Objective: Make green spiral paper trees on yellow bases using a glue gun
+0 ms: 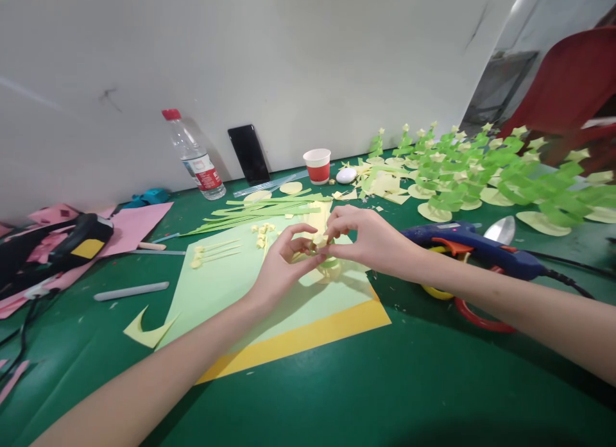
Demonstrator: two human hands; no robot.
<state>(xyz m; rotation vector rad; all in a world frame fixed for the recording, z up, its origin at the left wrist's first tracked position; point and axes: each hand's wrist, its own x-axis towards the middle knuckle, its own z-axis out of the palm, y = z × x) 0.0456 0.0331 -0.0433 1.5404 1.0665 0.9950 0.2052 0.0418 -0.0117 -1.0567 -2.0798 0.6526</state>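
My left hand (283,261) and my right hand (366,238) meet over a light green paper sheet (226,286) that lies on a yellow sheet (308,335). Both pinch a small pale yellow folded paper piece (320,240) between thumb and fingers. Under the hands a pale yellow and green paper form (330,267) stands, partly hidden. Small yellow paper bits (262,232) and thin stems (212,249) lie on the green sheet to the left. Long green paper strips (260,211) lie behind.
A blue glue gun (474,242) lies right of my hands, beside a spoon (500,229) and a red-handled thing (481,319). Several finished green paper trees (481,171) stand at back right. A water bottle (195,155), phone (248,153), red cup (317,166), pink paper (129,229), black tool (72,242) and glue stick (131,291) lie about.
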